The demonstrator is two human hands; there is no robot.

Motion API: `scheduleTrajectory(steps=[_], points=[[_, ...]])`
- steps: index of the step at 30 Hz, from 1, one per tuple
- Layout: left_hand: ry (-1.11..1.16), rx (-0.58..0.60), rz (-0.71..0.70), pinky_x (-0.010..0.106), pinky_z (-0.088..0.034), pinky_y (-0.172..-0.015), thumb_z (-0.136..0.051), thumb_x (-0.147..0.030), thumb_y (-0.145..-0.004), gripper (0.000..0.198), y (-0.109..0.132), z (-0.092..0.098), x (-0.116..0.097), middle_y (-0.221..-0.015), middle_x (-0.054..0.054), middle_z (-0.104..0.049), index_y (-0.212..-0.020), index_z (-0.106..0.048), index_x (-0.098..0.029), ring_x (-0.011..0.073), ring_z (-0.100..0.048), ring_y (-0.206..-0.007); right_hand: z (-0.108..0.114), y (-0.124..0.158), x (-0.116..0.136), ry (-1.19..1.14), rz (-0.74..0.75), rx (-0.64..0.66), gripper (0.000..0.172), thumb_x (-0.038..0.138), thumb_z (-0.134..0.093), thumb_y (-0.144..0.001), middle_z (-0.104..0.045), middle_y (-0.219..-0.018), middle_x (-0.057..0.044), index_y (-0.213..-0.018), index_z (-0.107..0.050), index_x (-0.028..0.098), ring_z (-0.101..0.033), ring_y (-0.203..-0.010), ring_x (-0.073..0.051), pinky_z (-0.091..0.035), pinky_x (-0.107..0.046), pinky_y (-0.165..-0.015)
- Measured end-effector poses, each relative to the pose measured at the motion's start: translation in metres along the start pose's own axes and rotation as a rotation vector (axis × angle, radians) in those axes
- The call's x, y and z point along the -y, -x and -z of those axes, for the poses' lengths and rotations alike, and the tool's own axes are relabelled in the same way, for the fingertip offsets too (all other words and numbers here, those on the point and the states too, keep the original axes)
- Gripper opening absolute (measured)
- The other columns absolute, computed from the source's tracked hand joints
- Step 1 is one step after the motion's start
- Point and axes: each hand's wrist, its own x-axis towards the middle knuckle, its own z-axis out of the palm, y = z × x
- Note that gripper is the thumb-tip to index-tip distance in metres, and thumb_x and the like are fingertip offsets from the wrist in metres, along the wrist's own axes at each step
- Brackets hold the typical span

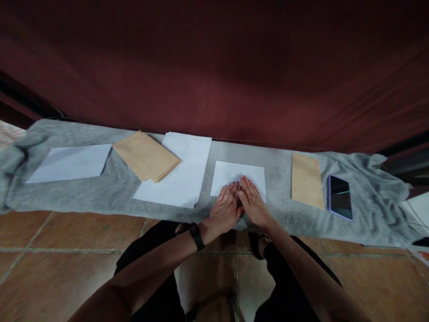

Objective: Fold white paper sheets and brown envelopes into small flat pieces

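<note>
Both my hands lie flat on a white sheet of paper (231,172) at the middle of the cloth-covered surface. My left hand (226,208), with a black band at the wrist, presses near the sheet's front edge, fingers stretched out. Beside it, my right hand (254,201) rests palm down with its fingers extended, its fingertips close to those of the left. Part of the sheet's front edge is hidden under the hands. Just to the left is a stack of larger white paper sheets (182,179), partly under several brown envelopes (147,154).
Another white sheet (72,163) lies at the far left. A single brown envelope (306,181) and a phone (340,197) in a purple case lie to the right. Grey cloth (278,214) covers the narrow surface. Behind it hangs a dark red curtain (214,80).
</note>
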Motion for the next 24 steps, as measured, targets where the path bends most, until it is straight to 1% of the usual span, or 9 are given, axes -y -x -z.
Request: scheduleTrajectory(steps=[2,4,8,14,18,24], points=[[-0.012,0.017,-0.008,0.05,-0.017,-0.127,-0.039,-0.033,-0.101,0.064,0.004,-0.005,-0.005,-0.164,0.022,-0.027,-0.156,-0.027,-0.001,0.0271,-0.015,-0.156,-0.003,0.005,0.007,0.028,0.013,0.059,0.06,0.043,-0.019,-0.107,-0.027,-0.166,-0.01,-0.162,-0.018,0.018,-0.023,-0.154,-0.021,-0.022,-0.047,-0.127],[-0.026,0.025,-0.015,0.05,-0.014,-0.128,-0.037,-0.032,-0.102,0.063,0.005,-0.007,-0.005,-0.164,0.021,-0.026,-0.156,-0.026,-0.002,0.0269,-0.013,-0.156,-0.004,0.009,0.008,0.071,0.015,0.073,0.061,0.044,-0.019,-0.107,-0.026,-0.167,-0.011,-0.162,-0.02,0.017,-0.023,-0.154,-0.021,-0.02,-0.047,-0.127],[-0.022,0.048,-0.015,0.05,-0.011,-0.128,-0.034,-0.04,-0.104,0.063,0.006,-0.003,-0.001,-0.165,0.018,-0.026,-0.157,-0.029,-0.005,0.0267,-0.014,-0.156,-0.002,0.01,-0.002,0.149,0.02,0.052,0.061,0.044,-0.02,-0.107,-0.022,-0.168,-0.011,-0.161,-0.022,0.015,-0.021,-0.155,-0.022,-0.019,-0.047,-0.126],[-0.008,0.048,0.03,0.048,-0.013,-0.127,-0.034,-0.05,-0.104,0.069,0.007,0.001,0.004,-0.166,0.019,-0.024,-0.155,-0.03,-0.004,0.0281,-0.013,-0.156,0.003,0.01,-0.019,0.252,0.011,-0.005,0.061,0.042,-0.025,-0.107,-0.025,-0.167,-0.014,-0.16,-0.025,0.012,-0.022,-0.154,-0.024,-0.022,-0.048,-0.125],[-0.007,0.043,0.085,0.045,-0.016,-0.127,-0.034,-0.05,-0.104,0.071,0.003,0.004,0.019,-0.166,0.02,-0.023,-0.156,-0.029,-0.003,0.0282,-0.015,-0.156,0.006,0.009,-0.029,0.294,-0.018,-0.044,0.062,0.043,-0.028,-0.107,-0.026,-0.166,-0.016,-0.16,-0.025,0.011,-0.023,-0.154,-0.027,-0.024,-0.051,-0.123],[-0.016,0.067,0.206,0.044,-0.015,-0.127,-0.028,-0.045,-0.104,0.067,-0.008,0.007,0.056,-0.166,0.017,-0.022,-0.157,-0.027,-0.005,0.0261,-0.015,-0.156,0.007,0.004,-0.045,0.329,-0.1,-0.056,0.066,0.047,-0.024,-0.106,-0.03,-0.164,-0.018,-0.158,-0.028,0.007,-0.026,-0.152,-0.029,-0.024,-0.052,-0.123]])
